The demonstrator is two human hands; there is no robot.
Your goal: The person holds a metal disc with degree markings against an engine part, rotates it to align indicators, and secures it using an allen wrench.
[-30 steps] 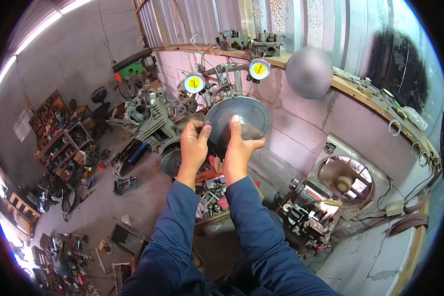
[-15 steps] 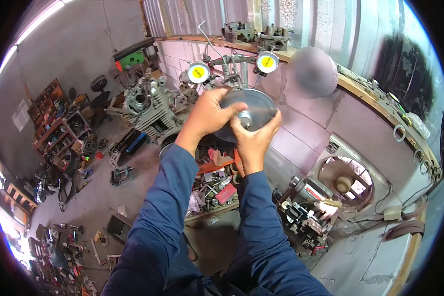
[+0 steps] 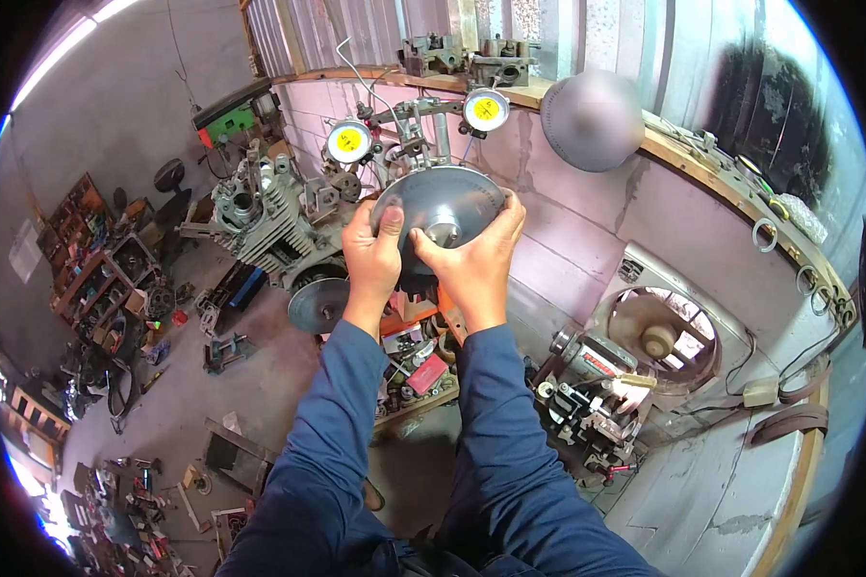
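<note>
Both my hands grip a dark grey round metal disc (image 3: pixel 438 192) with a shiny silver hub at its centre. My left hand (image 3: pixel 371 269) is closed around its left edge, thumb up against the face. From the lower right, my right hand (image 3: pixel 478 269) wraps the rim, its thumb reaching in beside the hub. My fingers behind the disc are hidden. Just beyond it stands a metal fixture with two dial gauges, a left gauge (image 3: pixel 348 141) and a right gauge (image 3: pixel 486 110), both with yellow faces. A second grey disc (image 3: pixel 319 306) shows left of my left wrist.
Below my hands, a tray (image 3: pixel 416 415) holds loose tools and a red box. A finned engine block (image 3: pixel 274 216) stands left; a small machine with a motor (image 3: pixel 592 356) stands right, by a wall fan (image 3: pixel 659 337). Several parts lie on the floor at left.
My left hand has shifted from the disc's upper left down to its left side, its thumb now raised. The view has shifted slightly, and the second disc shows more fully.
</note>
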